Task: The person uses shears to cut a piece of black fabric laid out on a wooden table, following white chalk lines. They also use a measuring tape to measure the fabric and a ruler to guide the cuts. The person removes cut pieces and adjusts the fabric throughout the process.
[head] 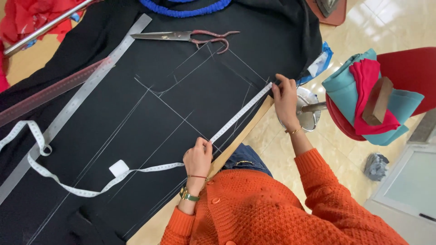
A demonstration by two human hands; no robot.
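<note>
A metal ruler (72,102) is lying diagonally across the left part of the black fabric (150,59), with a reddish clear ruler (45,93) crossing it; both are resting flat and are well apart from the hands. The slack of the white tape measure (68,183) is looping loosely over that side, passing just beside a small white block of chalk (119,167), which is sitting on the cloth between the chalk lines.

The left hand (198,156) is pinching the tape measure between thumb and fingers and pressing it down near the table edge. From there the tape is running taut up to the right hand (285,97), whose fingertips are closing on its end at the fabric's border. Judged from this, the tape is being held stretched so that it lies straight along a chalk line near the cloth's edge.

The scissors (186,36) are lying closed at the top of the fabric, clear of the stretched span. A blue cord (184,10) is curving beyond them. Nothing is obstructing the tape between the two hands.

To the right, off the table, a red stool (408,72) is carrying folded teal and red cloth (363,90) with a wooden block (377,102) on top. A crumpled grey rag (376,165) is lying on the floor.
</note>
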